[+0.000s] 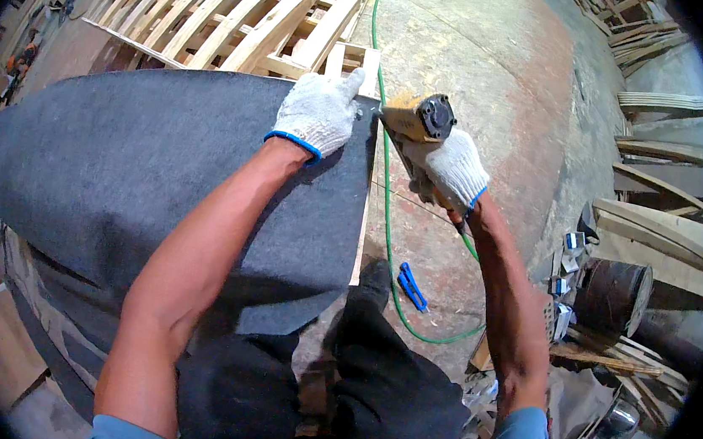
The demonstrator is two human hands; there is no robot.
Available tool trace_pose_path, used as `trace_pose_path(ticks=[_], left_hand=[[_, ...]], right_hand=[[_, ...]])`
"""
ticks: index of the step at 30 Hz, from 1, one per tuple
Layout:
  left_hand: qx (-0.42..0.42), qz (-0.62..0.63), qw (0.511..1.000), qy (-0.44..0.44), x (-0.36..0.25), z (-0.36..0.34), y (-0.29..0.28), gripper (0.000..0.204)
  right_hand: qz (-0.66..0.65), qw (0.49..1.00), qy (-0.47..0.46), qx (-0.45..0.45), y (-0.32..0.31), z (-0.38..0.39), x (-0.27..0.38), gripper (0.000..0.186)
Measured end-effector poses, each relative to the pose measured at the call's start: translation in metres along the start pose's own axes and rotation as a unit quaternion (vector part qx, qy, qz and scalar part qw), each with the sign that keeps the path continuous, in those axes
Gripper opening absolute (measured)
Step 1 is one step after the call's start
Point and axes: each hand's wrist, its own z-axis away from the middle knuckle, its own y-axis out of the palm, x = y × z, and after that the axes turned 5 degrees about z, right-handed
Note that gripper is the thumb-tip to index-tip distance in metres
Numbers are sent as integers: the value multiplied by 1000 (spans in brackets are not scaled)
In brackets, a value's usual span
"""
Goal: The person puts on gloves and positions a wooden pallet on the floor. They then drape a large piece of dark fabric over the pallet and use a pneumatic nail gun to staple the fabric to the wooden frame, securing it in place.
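Note:
Dark gray felt-like fabric (154, 158) covers a panel with a curved left end. My gloved left hand (311, 114) lies on it near the top right corner, one finger stretched out, the others partly bent. My gloved right hand (441, 165) grips a yellow and black pneumatic nail gun or stapler (412, 115), whose nose is at the panel's right edge, just right of my left hand. Whether it touches the fabric I cannot tell. A green hose (386, 231) runs along the floor, partly hidden by the tool.
Pale slatted wooden frames (219, 8) lie beyond the panel. A blue clip-shaped tool (413, 286) lies on the concrete floor (500, 81) by my legs. At the right are a metal drum (611, 295), curved wood pieces (663, 152) and small boxes; more timber lines the left.

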Motion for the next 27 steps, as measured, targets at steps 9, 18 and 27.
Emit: trace_pose_path(ticks=[9, 18, 27], left_hand=[[-10, -31, 999, -8, 5, 5, -1, 35], [-53, -26, 998, 25, 0, 6, -3, 28], [-23, 2, 1000, 3, 9, 16, -23, 33]], right_hand=[[217, 969, 120, 11, 52, 26, -116, 35], [238, 942, 235, 14, 107, 57, -208, 45], [98, 930, -240, -262, 94, 40, 50, 50]])
